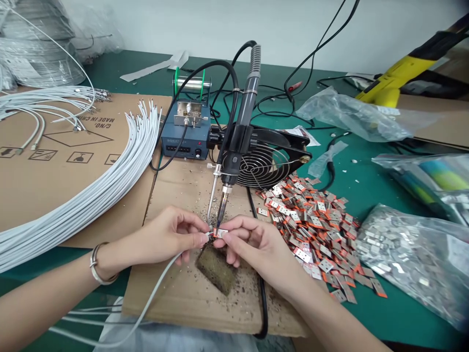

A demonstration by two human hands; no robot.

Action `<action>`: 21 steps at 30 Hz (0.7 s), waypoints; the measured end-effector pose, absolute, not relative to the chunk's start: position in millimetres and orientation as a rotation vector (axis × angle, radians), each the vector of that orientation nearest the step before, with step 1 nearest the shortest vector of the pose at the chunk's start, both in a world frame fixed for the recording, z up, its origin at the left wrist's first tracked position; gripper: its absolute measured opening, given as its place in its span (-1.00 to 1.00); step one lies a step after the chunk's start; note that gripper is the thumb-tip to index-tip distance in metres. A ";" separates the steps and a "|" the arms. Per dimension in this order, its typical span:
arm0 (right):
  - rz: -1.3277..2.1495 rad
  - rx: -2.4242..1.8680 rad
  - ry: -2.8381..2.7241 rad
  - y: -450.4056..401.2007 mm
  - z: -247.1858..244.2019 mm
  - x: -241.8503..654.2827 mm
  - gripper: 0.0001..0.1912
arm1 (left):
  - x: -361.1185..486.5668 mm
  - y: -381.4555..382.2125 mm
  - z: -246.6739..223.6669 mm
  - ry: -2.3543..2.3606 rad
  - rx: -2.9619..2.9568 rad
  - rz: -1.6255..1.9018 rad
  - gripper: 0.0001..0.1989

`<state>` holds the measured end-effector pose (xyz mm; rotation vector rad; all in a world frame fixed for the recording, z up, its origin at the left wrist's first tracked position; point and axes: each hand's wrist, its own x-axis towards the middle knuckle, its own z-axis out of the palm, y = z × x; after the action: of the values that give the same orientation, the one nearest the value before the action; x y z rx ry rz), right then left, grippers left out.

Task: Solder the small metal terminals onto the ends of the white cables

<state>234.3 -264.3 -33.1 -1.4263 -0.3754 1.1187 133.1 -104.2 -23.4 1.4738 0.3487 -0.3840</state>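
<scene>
My left hand (pixel 183 234) pinches the end of a white cable (pixel 156 293), which loops down toward the lower left. Between thumb and fingers, my right hand (pixel 252 242) holds a small metal connector (pixel 222 233) with an orange part. Cable end and connector meet under the tip of a soldering iron (pixel 223 208) fixed in a stand. A thin metal tube (pixel 213 195) comes down beside the tip. Below my fingers lies a dirty brown sponge (pixel 217 271) on the cardboard.
A bundle of white cables (pixel 120 171) lies left. Behind stand a blue solder feeder (pixel 185 139) and a fan (pixel 267 161). Many orange-edged connectors (pixel 318 220) are heaped right, beside a clear bag of metal parts (pixel 410 254). A black cable (pixel 263 298) crosses the cardboard (pixel 176 303).
</scene>
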 end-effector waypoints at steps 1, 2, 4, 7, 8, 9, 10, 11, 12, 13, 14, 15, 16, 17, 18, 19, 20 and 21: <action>1.118 -1.427 -0.377 -264.2 -32.9 234.4 -0.61 | 133.1 -104.4 -22.7 0.355 1.473 -0.381 -0.80; 1.117 -1.428 -0.381 -264.3 -32.9 234.5 -0.62 | 133.4 -104.6 -22.0 0.360 1.472 -0.380 -0.80; 1.117 -1.422 -0.398 -264.9 -33.0 234.8 -0.63 | 134.4 -105.0 -20.6 0.365 1.460 -0.383 -0.81; 1.113 -1.397 -0.430 -266.1 -33.4 235.2 -0.66 | 136.2 -105.5 -19.2 0.365 1.437 -0.390 -0.82; 1.112 -1.386 -0.442 -266.4 -33.4 235.2 -0.67 | 136.4 -105.6 -19.0 0.368 1.429 -0.390 -0.82; 1.110 -1.376 -0.452 -266.4 -33.4 235.3 -0.68 | 136.4 -105.5 -18.9 0.373 1.421 -0.392 -0.82; 1.110 -1.369 -0.458 -266.3 -33.4 235.3 -0.69 | 136.3 -105.3 -18.9 0.378 1.413 -0.394 -0.82; 1.111 -1.362 -0.460 -266.1 -33.3 235.4 -0.70 | 135.9 -105.0 -19.0 0.380 1.404 -0.398 -0.82; 1.113 -1.356 -0.460 -265.9 -33.2 235.5 -0.71 | 135.5 -104.7 -19.2 0.381 1.395 -0.403 -0.82; 1.113 -1.353 -0.458 -265.7 -33.0 235.6 -0.71 | 135.1 -104.2 -19.3 0.380 1.390 -0.406 -0.82; 1.114 -1.352 -0.456 -265.6 -32.8 235.8 -0.72 | 134.7 -103.8 -19.4 0.383 1.388 -0.408 -0.82; 1.114 -1.351 -0.456 -265.7 -32.6 235.9 -0.72 | 134.5 -103.4 -19.4 0.384 1.387 -0.410 -0.81; 1.113 -1.352 -0.456 -265.9 -32.3 236.0 -0.73 | 134.3 -103.2 -19.3 0.386 1.386 -0.411 -0.81; 1.114 -1.351 -0.455 -266.2 -32.1 236.1 -0.73 | 134.3 -103.1 -19.1 0.389 1.386 -0.414 -0.81; 1.113 -1.351 -0.451 -266.5 -31.9 236.2 -0.73 | 134.4 -103.2 -18.8 0.392 1.387 -0.414 -0.81; 1.113 -1.349 -0.448 -266.7 -31.7 236.3 -0.73 | 134.6 -103.3 -18.6 0.396 1.388 -0.417 -0.82; 1.115 -1.349 -0.443 -266.8 -31.5 236.4 -0.73 | 134.9 -103.6 -18.4 0.397 1.389 -0.421 -0.82; 1.116 -1.349 -0.440 -266.8 -31.4 236.5 -0.73 | 135.1 -103.9 -18.2 0.399 1.392 -0.422 -0.82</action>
<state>236.5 -266.8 -31.4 -1.3493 -0.4396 1.1165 135.1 -103.9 -18.2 1.3925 0.3990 -0.4216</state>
